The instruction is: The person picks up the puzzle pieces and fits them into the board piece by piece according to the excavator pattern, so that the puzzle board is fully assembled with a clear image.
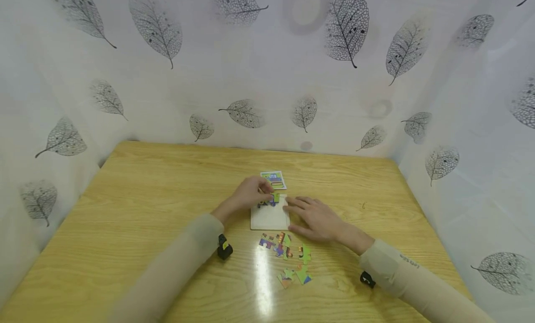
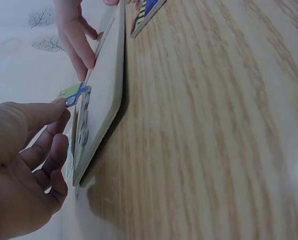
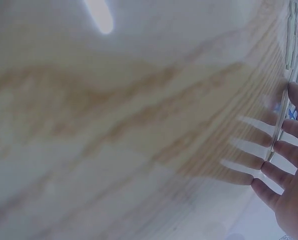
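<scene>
A white puzzle board (image 1: 267,219) lies on the wooden table in front of the person. Over its far part, the left hand (image 1: 249,193) pinches a green and blue puzzle piece (image 2: 74,93) between thumb and index finger. Other puzzle pieces (image 2: 82,131) lie along the board's far left side, partly covered by this hand in the head view. With fingers spread, the right hand (image 1: 319,219) touches the right edge of the board; its thumb is at the near right corner.
Several loose puzzle pieces (image 1: 304,254) lie on the table (image 1: 175,188) on the near side of the board. Beyond the board is a small printed picture card (image 1: 279,186). A leaf-patterned white curtain (image 1: 267,72) surrounds the table's back and sides.
</scene>
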